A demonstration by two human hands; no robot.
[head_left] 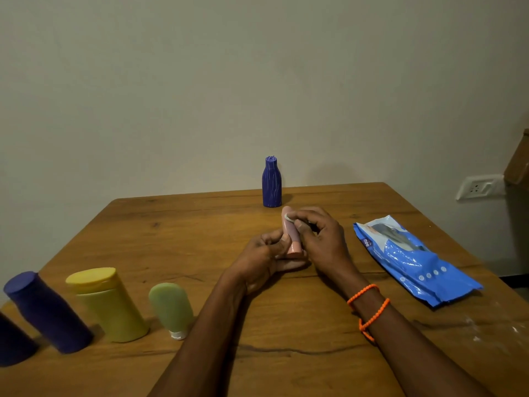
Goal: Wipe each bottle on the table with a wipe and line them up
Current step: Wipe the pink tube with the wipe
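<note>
head view: small pink bottle (289, 234) held above mid-table, cap end down, tilted slightly. left hand (264, 257) curled round its lower end, fingers cupped beneath the cap. right hand (317, 234) pinching a small pale wipe (289, 216) against the bottle's upper end with thumb and fingertips. near left edge of table (171, 219), row of 4: 2 dark blue bottles (47, 312), yellow bottle (110, 305), green tube (171, 309) standing on its white cap. blue patterned bottle (272, 181) alone at far edge, apparently not yet wiped. blue wipe pack (415, 257) lying flat toward right edge.

risks, judged: bottle narrow and smooth, damp wipe likely slippery, so could twist out of left grip and drop. wipe only covers top; lower end under left fingers may get missed. green tube on narrow cap may topple if nudged when placing beside it.
</note>
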